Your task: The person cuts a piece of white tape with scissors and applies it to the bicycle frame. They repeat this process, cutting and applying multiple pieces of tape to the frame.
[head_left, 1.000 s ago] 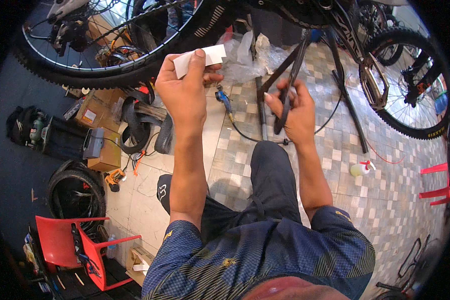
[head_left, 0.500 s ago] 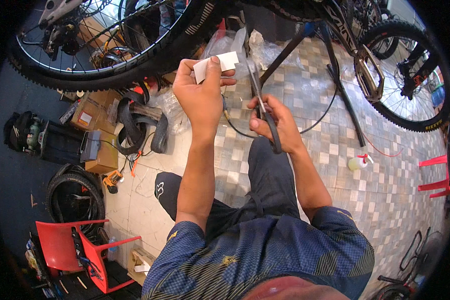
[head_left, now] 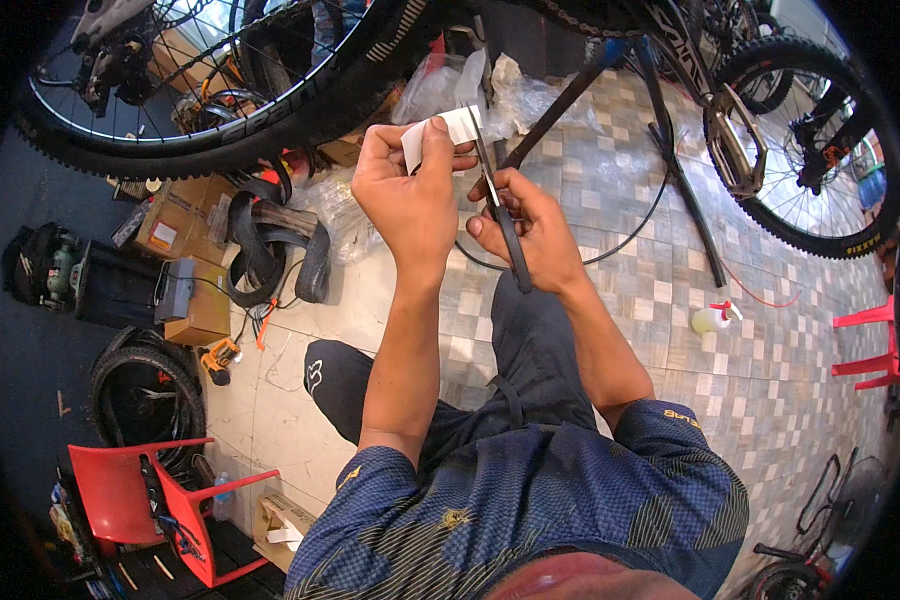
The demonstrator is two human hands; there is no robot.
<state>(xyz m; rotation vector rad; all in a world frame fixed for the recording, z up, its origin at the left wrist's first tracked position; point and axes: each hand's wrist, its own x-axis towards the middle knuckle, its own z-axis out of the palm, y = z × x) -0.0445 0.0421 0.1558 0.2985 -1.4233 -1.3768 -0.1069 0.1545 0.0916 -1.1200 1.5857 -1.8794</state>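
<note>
My left hand (head_left: 407, 200) is raised in front of me and pinches a small white piece of paper or tape (head_left: 457, 127) between thumb and fingers. A pair of scissors (head_left: 512, 243) with dark handles is in my right hand (head_left: 542, 228), fingers through or around the handles. Their blades point upward and meet the right edge of the white piece. Whether the blades have cut into it is too small to tell.
A bicycle wheel (head_left: 185, 160) hangs close above my hands, with the pedal (head_left: 742, 165) to the right. A spray bottle (head_left: 711, 318) stands on the tiled floor. Leftward lie old tyres (head_left: 315, 258), a cardboard box (head_left: 206, 290) and a red chair (head_left: 120, 495).
My right hand has moved left and brought the scissors from apart to the right edge of the white piece. The left hand has shifted slightly right.
</note>
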